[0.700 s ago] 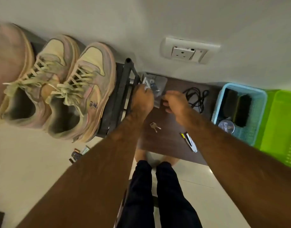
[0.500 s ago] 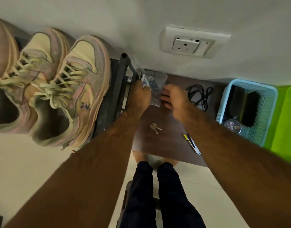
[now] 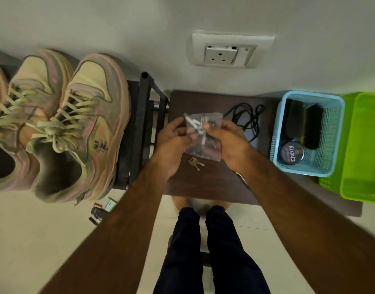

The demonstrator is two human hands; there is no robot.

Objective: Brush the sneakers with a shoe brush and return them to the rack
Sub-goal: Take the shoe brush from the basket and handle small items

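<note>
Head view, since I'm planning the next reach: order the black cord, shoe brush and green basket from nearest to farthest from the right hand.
From the right hand:
1. The black cord, just beyond the hand on the table.
2. The shoe brush, in the blue basket to the right.
3. The green basket, farthest right.

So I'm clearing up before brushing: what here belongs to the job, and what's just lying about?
Job: sneakers, shoe brush in blue basket, rack.
Lying about: clear bag pinched by left hand and right hand, keys, black cord, green basket.
</note>
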